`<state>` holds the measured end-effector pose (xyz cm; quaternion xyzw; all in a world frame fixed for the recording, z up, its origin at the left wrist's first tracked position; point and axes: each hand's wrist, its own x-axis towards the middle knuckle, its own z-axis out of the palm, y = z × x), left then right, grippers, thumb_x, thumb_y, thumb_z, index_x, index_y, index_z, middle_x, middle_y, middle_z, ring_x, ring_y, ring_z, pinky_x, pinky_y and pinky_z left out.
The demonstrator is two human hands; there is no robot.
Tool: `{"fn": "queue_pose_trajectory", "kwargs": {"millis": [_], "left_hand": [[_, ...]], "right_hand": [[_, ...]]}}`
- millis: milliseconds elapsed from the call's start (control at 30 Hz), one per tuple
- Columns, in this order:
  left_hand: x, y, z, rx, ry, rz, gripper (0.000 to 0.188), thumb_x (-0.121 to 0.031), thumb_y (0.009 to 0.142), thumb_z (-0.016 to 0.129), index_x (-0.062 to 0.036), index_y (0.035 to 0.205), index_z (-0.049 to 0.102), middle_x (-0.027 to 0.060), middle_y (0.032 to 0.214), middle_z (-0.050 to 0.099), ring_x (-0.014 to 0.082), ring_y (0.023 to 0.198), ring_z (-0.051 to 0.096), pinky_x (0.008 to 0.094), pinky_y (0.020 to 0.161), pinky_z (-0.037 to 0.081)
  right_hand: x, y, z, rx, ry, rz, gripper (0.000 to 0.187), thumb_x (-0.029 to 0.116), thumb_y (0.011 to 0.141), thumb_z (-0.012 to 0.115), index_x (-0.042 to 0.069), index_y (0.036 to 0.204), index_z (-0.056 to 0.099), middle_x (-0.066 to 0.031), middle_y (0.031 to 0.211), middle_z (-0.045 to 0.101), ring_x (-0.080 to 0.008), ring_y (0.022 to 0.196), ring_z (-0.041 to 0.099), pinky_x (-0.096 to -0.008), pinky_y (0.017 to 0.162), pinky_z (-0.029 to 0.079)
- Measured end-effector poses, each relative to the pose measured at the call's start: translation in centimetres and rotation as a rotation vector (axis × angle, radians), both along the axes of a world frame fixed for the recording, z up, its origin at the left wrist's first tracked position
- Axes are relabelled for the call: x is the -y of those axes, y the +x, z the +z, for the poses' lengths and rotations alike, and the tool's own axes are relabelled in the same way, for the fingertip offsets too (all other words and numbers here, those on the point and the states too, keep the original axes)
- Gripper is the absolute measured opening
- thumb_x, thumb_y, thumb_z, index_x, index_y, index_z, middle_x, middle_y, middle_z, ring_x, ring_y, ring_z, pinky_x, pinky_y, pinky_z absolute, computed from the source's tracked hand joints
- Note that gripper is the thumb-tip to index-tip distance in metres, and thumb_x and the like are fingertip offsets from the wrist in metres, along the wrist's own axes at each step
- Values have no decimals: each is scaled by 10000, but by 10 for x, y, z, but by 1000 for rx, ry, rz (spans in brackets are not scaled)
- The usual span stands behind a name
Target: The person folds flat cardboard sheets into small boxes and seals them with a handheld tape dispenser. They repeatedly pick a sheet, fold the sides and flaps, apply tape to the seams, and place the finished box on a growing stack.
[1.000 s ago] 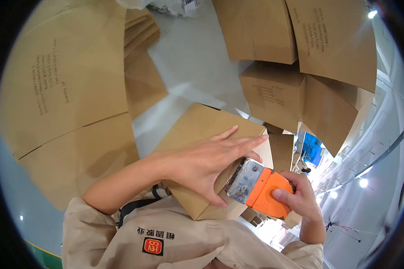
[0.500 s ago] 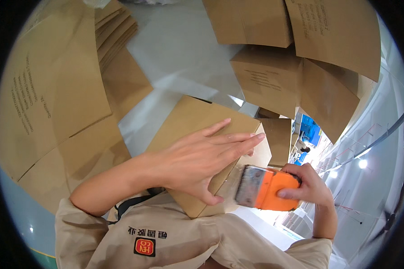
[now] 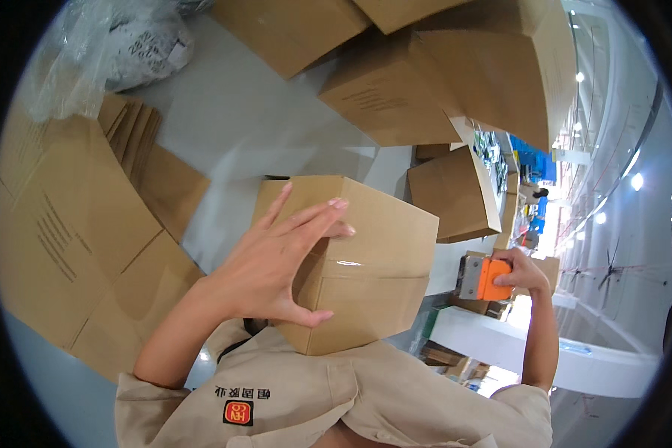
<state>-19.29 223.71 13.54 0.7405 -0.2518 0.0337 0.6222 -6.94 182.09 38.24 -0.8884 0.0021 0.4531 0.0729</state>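
Observation:
A brown cardboard box (image 3: pixel 377 239) rests against my front, a strip of shiny clear tape along the seam of the face turned to the right. My left hand (image 3: pixel 287 250) lies over its edge with thumb and fingers spread apart, touching the box and holding nothing. Out to the right, away from the box, my right hand (image 3: pixel 525 270) grips an orange tape dispenser (image 3: pixel 493 279) with a metal plate at its front. The fingers behind the dispenser are partly hidden.
Flattened cardboard sheets (image 3: pixel 75 246) lie to the left. A clear plastic bag (image 3: pixel 142 52) sits at the far left on the grey floor (image 3: pixel 231 97). Large cartons (image 3: pixel 396 82) stand at the far side, and a smaller open carton (image 3: pixel 455 194) is right of my box.
My right hand with the tape dispenser has moved away from the box to the right. The box has turned so its taped face shows more. My left hand has shifted left.

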Motion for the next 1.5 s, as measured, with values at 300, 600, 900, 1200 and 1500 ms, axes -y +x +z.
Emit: {"fn": "queue_pose_trajectory", "kwargs": {"millis": [300, 600, 900, 1200, 1500], "left_hand": [[10, -11, 10, 6, 181, 97, 1274, -511, 522, 875, -39, 1523, 244, 108, 1270, 634, 327, 1301, 520, 606, 1207, 77], [14, -22, 6, -58, 205, 165, 1273, -449, 509, 883, -57, 1536, 240, 103, 1253, 645, 298, 1243, 580, 601, 1207, 100], [18, -21, 25, -51, 350, 170, 1231, -436, 527, 885, -49, 1522, 272, 120, 1283, 631, 292, 1260, 569, 586, 1209, 125], [41, -15, 102, 161, 821, 218, 1037, -535, 614, 854, -90, 1456, 441, 94, 1386, 573, 307, 1351, 481, 547, 1213, 168], [227, 31, 54, 504, 813, -509, 521, -454, 964, 522, -8, 767, 707, 161, 857, 693, 311, 894, 629, 438, 1012, 410]], "right_hand": [[50, -2, -29, 109, 284, 191, 505, 405, 728, 856, -14, 909, 640, -45, 730, 589, -115, 679, 505, -279, 603, 433], [111, -38, -240, -135, 583, -214, 410, 291, 740, 837, 20, 995, 665, -1, 778, 583, -87, 685, 560, -261, 543, 527], [141, -27, -288, -208, 654, -210, 471, 316, 776, 804, 10, 1113, 685, -33, 870, 668, -126, 795, 647, -303, 620, 556], [71, -31, -221, -4, 252, 45, 601, 544, 803, 739, 11, 1079, 709, -115, 812, 688, -242, 774, 664, -370, 681, 521], [-5, -61, -165, 444, -247, 465, 516, 517, 775, 721, 3, 740, 705, -178, 764, 698, -371, 757, 686, -449, 687, 549]]}}
